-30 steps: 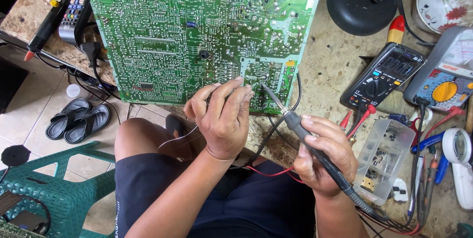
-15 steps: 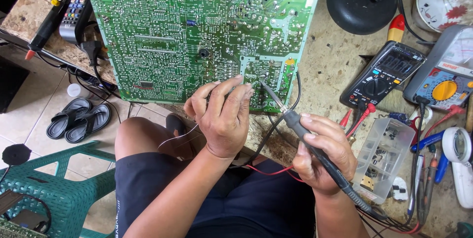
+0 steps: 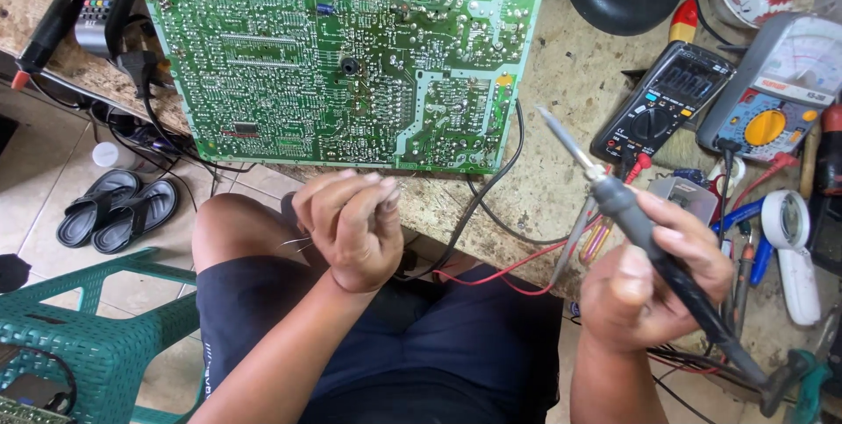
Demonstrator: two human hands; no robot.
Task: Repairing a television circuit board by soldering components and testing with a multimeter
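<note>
Right hand (image 3: pixel 653 279) grips a black-handled soldering iron (image 3: pixel 636 213) over the stone bench's (image 3: pixel 561 117) front edge — left hand (image 3: pixel 351 227), fingers curled, pinches thin solder wire (image 3: pixel 296 242) below the green circuit board (image 3: pixel 351 56).

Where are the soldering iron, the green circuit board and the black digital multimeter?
soldering iron (image 3: pixel 633 213): head view, on its black handle above the right hand's grip.
green circuit board (image 3: pixel 289 47): head view, on its solder side, left of centre.
black digital multimeter (image 3: pixel 664 104): head view, on its body below the display.

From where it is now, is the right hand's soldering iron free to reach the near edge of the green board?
Probably yes. The right hand holds the soldering iron tip-up right of the circuit board; only bare bench and a black cable lie between.
</note>
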